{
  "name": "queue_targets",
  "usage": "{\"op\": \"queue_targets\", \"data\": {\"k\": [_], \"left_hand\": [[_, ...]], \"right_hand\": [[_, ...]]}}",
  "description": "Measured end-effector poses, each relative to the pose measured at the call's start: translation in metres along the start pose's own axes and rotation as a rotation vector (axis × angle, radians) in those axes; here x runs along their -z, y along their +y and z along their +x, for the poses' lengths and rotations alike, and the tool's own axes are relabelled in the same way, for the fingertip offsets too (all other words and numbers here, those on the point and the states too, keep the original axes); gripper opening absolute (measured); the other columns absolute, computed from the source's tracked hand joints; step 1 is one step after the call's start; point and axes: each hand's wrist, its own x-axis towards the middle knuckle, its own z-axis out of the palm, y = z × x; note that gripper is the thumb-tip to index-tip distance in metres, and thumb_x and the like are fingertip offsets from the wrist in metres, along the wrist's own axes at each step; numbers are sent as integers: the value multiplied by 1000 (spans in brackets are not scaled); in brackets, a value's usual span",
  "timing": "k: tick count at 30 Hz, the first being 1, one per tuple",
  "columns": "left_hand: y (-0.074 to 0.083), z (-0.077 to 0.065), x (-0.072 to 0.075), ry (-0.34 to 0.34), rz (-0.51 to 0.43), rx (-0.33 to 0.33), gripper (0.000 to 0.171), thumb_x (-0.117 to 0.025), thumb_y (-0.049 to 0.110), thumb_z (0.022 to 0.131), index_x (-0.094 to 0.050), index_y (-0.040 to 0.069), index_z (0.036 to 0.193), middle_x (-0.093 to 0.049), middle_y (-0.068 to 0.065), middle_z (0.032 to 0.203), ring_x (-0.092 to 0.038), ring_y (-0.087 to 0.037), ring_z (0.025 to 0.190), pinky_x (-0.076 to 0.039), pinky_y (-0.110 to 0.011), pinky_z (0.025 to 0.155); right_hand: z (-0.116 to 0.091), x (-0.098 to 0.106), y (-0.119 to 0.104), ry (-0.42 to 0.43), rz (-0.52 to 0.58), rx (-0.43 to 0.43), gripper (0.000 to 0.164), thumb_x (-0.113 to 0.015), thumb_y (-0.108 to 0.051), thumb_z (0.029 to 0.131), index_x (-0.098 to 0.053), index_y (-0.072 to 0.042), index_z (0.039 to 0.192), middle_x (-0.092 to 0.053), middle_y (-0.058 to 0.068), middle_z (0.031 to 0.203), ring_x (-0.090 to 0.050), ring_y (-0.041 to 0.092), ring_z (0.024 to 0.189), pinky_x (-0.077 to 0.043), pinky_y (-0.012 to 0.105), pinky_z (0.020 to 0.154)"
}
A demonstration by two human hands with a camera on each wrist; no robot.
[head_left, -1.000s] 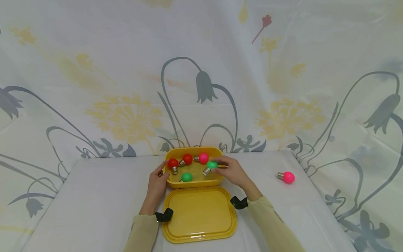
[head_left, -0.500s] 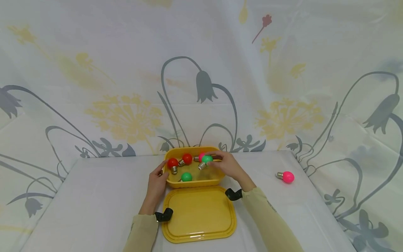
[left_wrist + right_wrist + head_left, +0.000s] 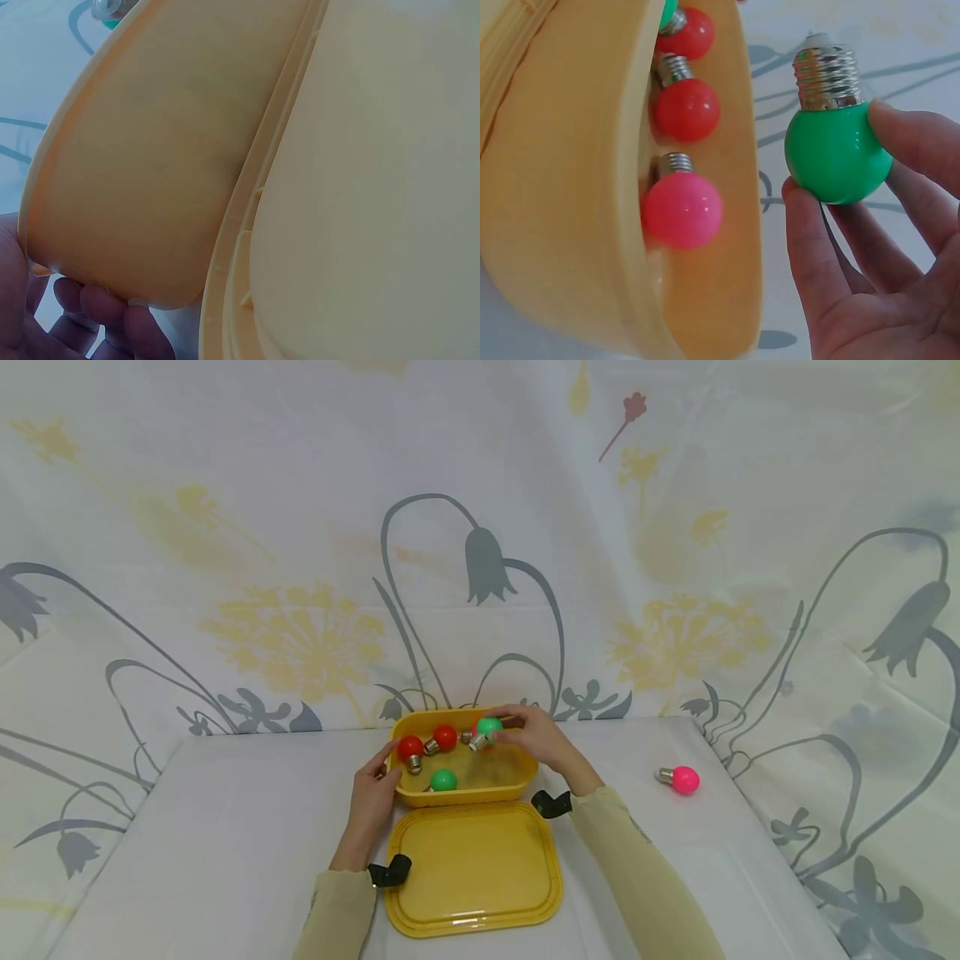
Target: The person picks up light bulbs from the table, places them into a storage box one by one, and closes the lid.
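My right hand pinches a green light bulb by its round glass, thumb on one side and fingers on the other. The bulb's metal screw base points away from the palm. It hangs over the right part of a yellow plastic box. At the box's left end, my left hand grips the wall. Inside lie two red bulbs, a pink bulb and another green bulb. In the head view the held bulb partly covers the pink one.
A yellow lid lies flat in front of the box, between the forearms. Off to the right on the white table rests a loose pink bulb. A flower-patterned cloth hangs behind.
My right hand has moved left and slightly away from me with the green bulb, from the box's right side to over the pink bulb. The left hand has stayed at the box.
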Motion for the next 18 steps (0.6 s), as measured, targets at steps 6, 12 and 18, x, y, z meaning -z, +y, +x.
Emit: {"op": "queue_targets", "data": {"k": [6, 12, 18], "left_hand": [[0, -1, 1, 2, 2, -11, 53, -51, 5, 92, -56, 15, 143, -37, -8, 89, -43, -22, 96, -36, -18, 62], [1, -2, 1, -2, -6, -9, 53, -51, 5, 92, -56, 16, 143, -37, -8, 89, -43, -22, 92, -35, -18, 61], [2, -1, 0, -6, 8, 6, 53, -51, 6, 92, -55, 17, 144, -42, -10, 97, -44, -22, 101, -36, -18, 64]], "right_hand": [[10, 0, -2, -43, 30, -39, 37, -71, -16, 91, -68, -9, 127, -64, 9, 126, -63, 29, 110, -48, 46, 98], [18, 1, 3, -100, 80, -77, 39, -68, -18, 93, -66, -9, 130, -61, 9, 131, -60, 29, 115, -46, 45, 100], [24, -1, 9, -163, 120, -104, 39, -68, -19, 93, -66, -8, 130, -62, 8, 127, -56, 27, 114, -44, 44, 101]]}}
